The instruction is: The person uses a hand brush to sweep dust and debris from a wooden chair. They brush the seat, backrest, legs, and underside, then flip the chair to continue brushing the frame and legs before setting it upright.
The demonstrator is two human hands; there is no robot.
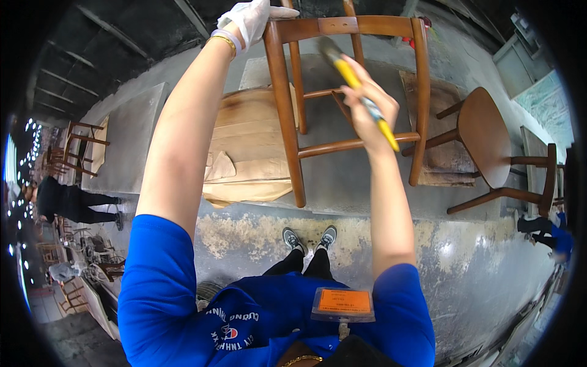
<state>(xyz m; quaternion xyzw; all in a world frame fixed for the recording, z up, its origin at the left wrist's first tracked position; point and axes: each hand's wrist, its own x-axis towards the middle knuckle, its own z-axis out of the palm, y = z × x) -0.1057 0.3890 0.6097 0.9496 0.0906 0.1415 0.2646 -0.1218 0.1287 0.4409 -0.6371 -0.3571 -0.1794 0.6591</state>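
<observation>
Chair frame (354,85) — top cut off | gloved left hand (251,21) grips post | right hand (370,110) fingers clench brush (354,79)

The gloved left hand (252,18) grips the top corner of a wooden chair frame (348,98) standing on the floor (367,183). The bare right hand (370,110) holds a yellow-handled brush (354,79) against the frame's inner rails.
</observation>
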